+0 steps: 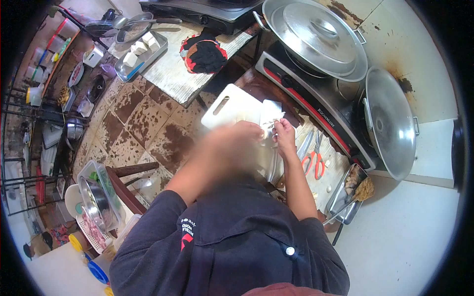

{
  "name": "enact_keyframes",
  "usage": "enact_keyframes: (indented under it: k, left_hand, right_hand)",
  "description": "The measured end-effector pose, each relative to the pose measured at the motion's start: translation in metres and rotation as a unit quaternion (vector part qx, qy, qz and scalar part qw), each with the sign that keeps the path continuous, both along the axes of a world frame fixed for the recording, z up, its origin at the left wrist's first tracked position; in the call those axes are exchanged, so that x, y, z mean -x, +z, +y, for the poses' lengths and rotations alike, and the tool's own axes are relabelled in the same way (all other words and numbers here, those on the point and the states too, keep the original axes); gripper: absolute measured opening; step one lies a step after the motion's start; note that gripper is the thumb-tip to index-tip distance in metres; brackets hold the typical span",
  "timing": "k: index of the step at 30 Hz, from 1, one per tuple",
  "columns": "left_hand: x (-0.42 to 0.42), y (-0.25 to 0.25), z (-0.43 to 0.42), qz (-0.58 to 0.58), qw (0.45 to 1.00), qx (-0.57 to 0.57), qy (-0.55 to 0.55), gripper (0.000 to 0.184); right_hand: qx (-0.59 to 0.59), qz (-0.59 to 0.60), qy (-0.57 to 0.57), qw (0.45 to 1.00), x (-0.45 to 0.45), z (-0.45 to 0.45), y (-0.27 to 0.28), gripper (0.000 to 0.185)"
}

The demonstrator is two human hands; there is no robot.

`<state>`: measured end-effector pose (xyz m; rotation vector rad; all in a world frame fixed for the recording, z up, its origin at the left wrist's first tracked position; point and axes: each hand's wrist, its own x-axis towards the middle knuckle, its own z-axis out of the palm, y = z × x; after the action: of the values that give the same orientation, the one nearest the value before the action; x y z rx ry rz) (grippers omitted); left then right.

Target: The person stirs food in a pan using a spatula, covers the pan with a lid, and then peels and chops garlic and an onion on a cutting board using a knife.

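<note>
My left hand (249,129) is over the near edge of a white cutting board (232,106), fingers closed and partly blurred. To its right, my right hand (284,132) pinches its fingertips together. Small pale pieces (269,123) lie between the two hands, and what each hand holds is too small to name. A broad metal blade (272,107) rests on the board's right side, just beyond my fingers. Orange-handled scissors (316,160) lie to the right of my right forearm.
A gas stove (316,106) carries a lidded pot (321,44) and a large wok (392,123). At right is a metal tray (345,209) with a strainer. Another table (173,81) holds a tray of white blocks (140,52) and black-red cloth (205,55). A stool (121,185) stands at left.
</note>
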<state>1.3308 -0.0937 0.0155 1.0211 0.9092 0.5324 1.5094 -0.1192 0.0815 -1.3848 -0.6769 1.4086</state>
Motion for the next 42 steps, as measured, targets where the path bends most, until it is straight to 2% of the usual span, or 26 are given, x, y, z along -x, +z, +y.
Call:
enact_keyframes:
  k: [1, 3, 4, 5, 7, 9, 11, 13, 16, 17, 22, 26, 29, 32, 35, 38, 41, 42]
  left_hand:
    - [0.001, 0.008, 0.001, 0.011, 1.0, 0.018, -0.017, 0.015]
    - [0.0, 0.071, 0.003, 0.022, 0.989, 0.143, -0.031, 0.018]
    - [0.007, 0.048, 0.005, 0.087, 0.996, 0.0, -0.035, 0.02]
    - [0.019, 0.003, 0.009, 0.15, 0.978, -0.142, -0.038, 0.021]
    - [0.024, 0.011, 0.015, 0.268, 0.921, -0.278, -0.047, 0.024]
    - [0.026, 0.045, 0.024, 0.385, 0.88, -0.273, -0.056, 0.025]
    - [0.026, 0.034, 0.03, 0.422, 0.861, -0.277, -0.061, 0.023]
    - [0.026, 0.018, 0.029, 0.434, 0.841, -0.319, -0.047, 0.023]
    - [0.022, 0.007, 0.02, 0.421, 0.846, -0.325, 0.042, 0.021]
    - [0.021, 0.009, 0.019, 0.41, 0.847, -0.335, 0.041, 0.02]
    - [0.022, 0.042, 0.008, 0.337, 0.86, -0.377, 0.067, 0.016]
    - [0.023, 0.05, 0.002, 0.304, 0.886, -0.338, 0.092, 0.015]
    - [0.027, 0.051, 0.0, 0.286, 0.908, -0.286, 0.113, 0.015]
    - [0.034, 0.057, -0.003, 0.262, 0.934, -0.2, 0.141, 0.016]
    - [0.04, 0.055, -0.006, 0.261, 0.934, -0.166, 0.178, 0.02]
    - [0.047, 0.047, -0.004, 0.319, 0.91, -0.202, 0.171, 0.03]
    - [0.052, 0.01, 0.004, 0.39, 0.872, -0.26, 0.144, 0.041]
    - [0.044, 0.007, 0.005, 0.416, 0.855, -0.278, 0.136, 0.044]
  right_hand:
    - [0.0, -0.011, -0.005, 1.0, -0.002, 0.001, 0.001, 0.007]
    - [0.001, -0.033, -0.014, 0.999, -0.01, 0.003, 0.004, 0.008]
    - [-0.03, -0.104, -0.015, 0.994, -0.021, 0.007, -0.015, 0.011]
    - [-0.071, -0.245, 0.002, 0.967, -0.03, 0.008, -0.022, 0.012]
    - [-0.145, -0.508, 0.037, 0.848, -0.039, 0.006, -0.021, 0.016]
    - [-0.052, -0.535, 0.112, 0.836, -0.046, 0.003, -0.021, 0.018]
    - [0.001, -0.564, 0.167, 0.809, -0.058, 0.008, -0.04, 0.017]
    - [-0.025, -0.575, 0.162, 0.801, -0.065, 0.009, -0.044, 0.017]
    - [0.001, -0.595, 0.167, 0.786, -0.063, 0.004, -0.021, 0.018]
    - [0.017, -0.602, 0.17, 0.78, -0.061, 0.004, -0.011, 0.018]
    - [0.044, -0.535, 0.208, 0.818, -0.074, -0.002, -0.017, 0.022]
    - [-0.013, -0.481, 0.17, 0.86, -0.087, -0.005, -0.042, 0.023]
    - [-0.019, -0.473, 0.121, 0.872, -0.086, -0.009, -0.02, 0.024]
    - [-0.013, -0.511, 0.065, 0.857, -0.073, -0.013, 0.013, 0.023]
    - [-0.034, -0.479, 0.089, 0.873, -0.071, -0.015, -0.002, 0.019]
    - [-0.102, -0.596, 0.102, 0.79, -0.064, -0.025, -0.019, 0.018]
    - [-0.024, -0.603, 0.153, 0.782, -0.031, -0.039, 0.029, 0.02]
    - [0.053, -0.622, 0.248, 0.74, -0.018, -0.046, 0.039, 0.029]
